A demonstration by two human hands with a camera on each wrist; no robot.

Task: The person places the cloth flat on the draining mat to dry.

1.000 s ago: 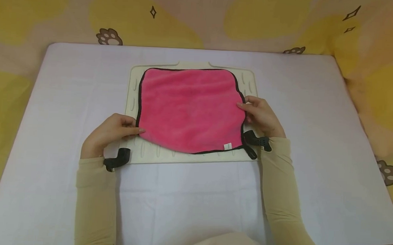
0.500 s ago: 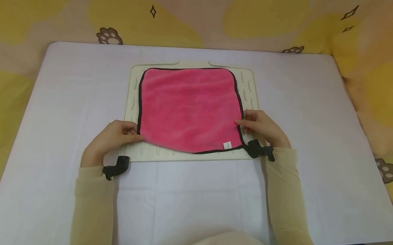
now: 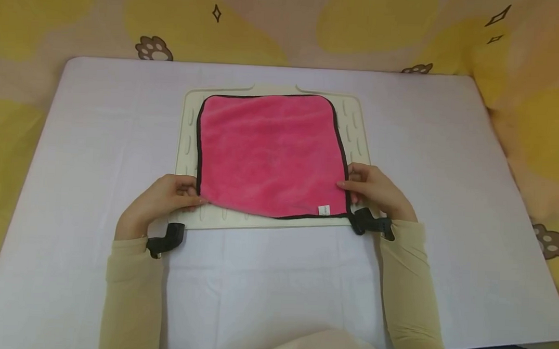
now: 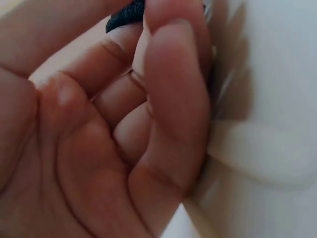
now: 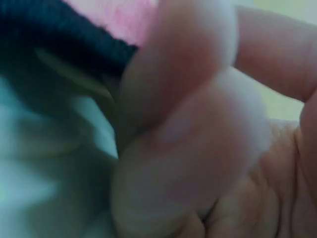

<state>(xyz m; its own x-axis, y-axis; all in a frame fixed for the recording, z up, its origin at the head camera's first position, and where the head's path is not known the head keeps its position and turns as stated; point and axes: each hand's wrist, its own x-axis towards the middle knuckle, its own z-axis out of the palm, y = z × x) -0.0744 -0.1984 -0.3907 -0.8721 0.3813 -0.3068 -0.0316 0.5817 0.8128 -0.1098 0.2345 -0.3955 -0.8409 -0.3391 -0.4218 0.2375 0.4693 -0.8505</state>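
"What are you holding?"

"My left hand [image 3: 156, 199] pinches the cloth [image 3: 271, 153] at its near left corner, thumb on top. My right hand [image 3: 379, 190] grips its right edge, a little above the near right corner."

"Where does it lie?"

"Spread over the board [image 3: 354, 128], which sits on the white surface [image 3: 265, 288]."

"Which step is this?"

"Straightening, I'd say. Along the left part of the near edge the black trim [image 3: 198, 155] doesn't show, so that hem looks rolled under to me. The next move seems to call for a light, even pull toward me, enough to draw it out without skewing the far corners."

"What differs from a second ago?"

"My right hand is further down that edge, nearer me, and the edge, bent then, runs almost straight. My left hand is a touch nearer too. The far edge lies much the same."
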